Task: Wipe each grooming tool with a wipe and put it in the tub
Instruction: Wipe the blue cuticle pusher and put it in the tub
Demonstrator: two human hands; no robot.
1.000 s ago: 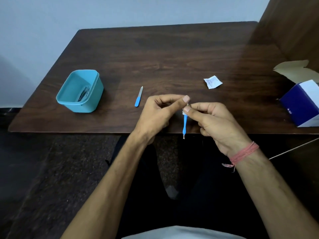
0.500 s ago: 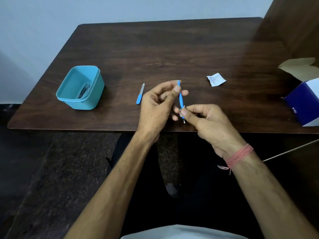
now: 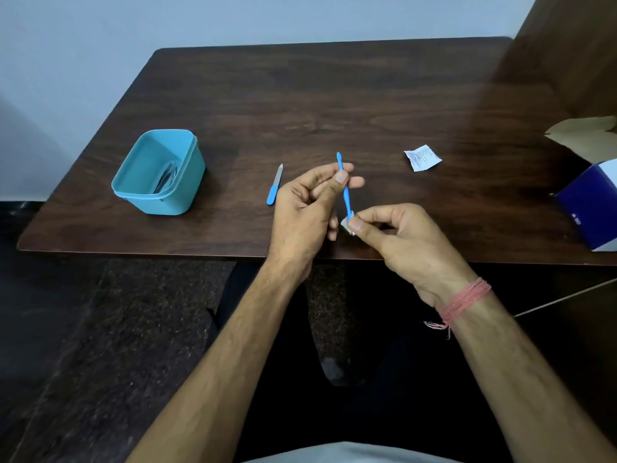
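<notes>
A dark wooden table (image 3: 334, 105) fills the view, its near edge running across the middle. At its right end stands a blue-and-white carton (image 3: 592, 208) with its brown flap open. Toward the left sits a teal plastic tub (image 3: 187, 182), with metal tools lying inside (too dim to name). The left hand (image 3: 303, 208) pinches a slim blue grooming tool (image 3: 344, 185) between thumb and fingers, the tool standing nearly upright above the table's near edge. The right hand (image 3: 400, 235), a pink thread band at its wrist, pinches a small folded wipe (image 3: 347, 225) around the tool's lower end. A torn white sachet (image 3: 422, 157) lies on the table beyond the hands. A blue-handled nail file (image 3: 274, 185) lies flat between the tub and the left hand.
</notes>
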